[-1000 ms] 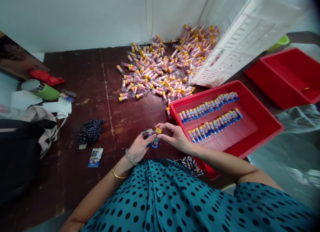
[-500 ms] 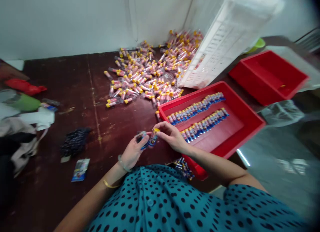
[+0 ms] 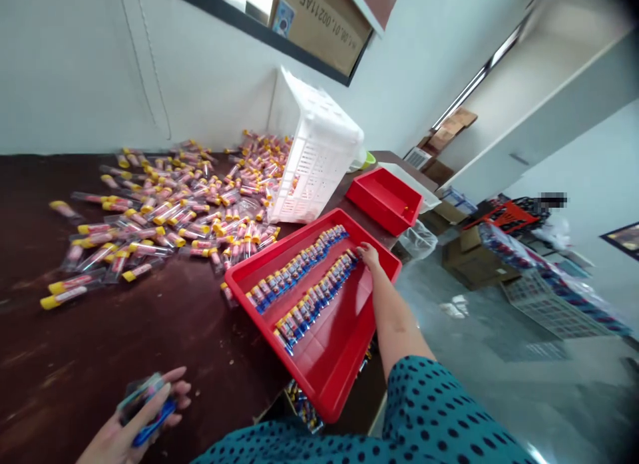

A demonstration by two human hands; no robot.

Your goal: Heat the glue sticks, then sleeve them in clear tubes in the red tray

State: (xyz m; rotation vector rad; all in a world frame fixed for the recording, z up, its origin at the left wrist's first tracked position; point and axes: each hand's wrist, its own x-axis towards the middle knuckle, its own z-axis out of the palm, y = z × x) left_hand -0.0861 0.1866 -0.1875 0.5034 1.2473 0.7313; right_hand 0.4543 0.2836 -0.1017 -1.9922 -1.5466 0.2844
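In my left hand (image 3: 144, 421), low at the left, is a small stack of blue printed plastic sleeves (image 3: 152, 425), pinned under the thumb. My right hand (image 3: 368, 256) reaches into the red tray (image 3: 332, 377). Its fingers are closed at the far end of the nearer row, on a small yellow-capped tube (image 3: 355, 253) that they partly cover. Two rows of tubes with blue wraps lie in the tray, the farther row (image 3: 297, 267) and the nearer row (image 3: 314, 301). Loose pink tubes with yellow caps (image 3: 170, 211) lie heaped on the dark table (image 3: 200, 324).
A white perforated basket (image 3: 319, 161) lies tipped on its side behind the tray. Beyond it stands a smaller red bin (image 3: 384, 198) beside a clear plastic bag (image 3: 422, 241). More blue-wrapped tubes (image 3: 304, 407) sit below the tray's near edge. Cardboard boxes (image 3: 469, 257) stand across the floor.
My hands have moved apart: the right went from the left hand to the tray's far side with the tube, while the left moved down-left with the sleeves. My view has swung right.
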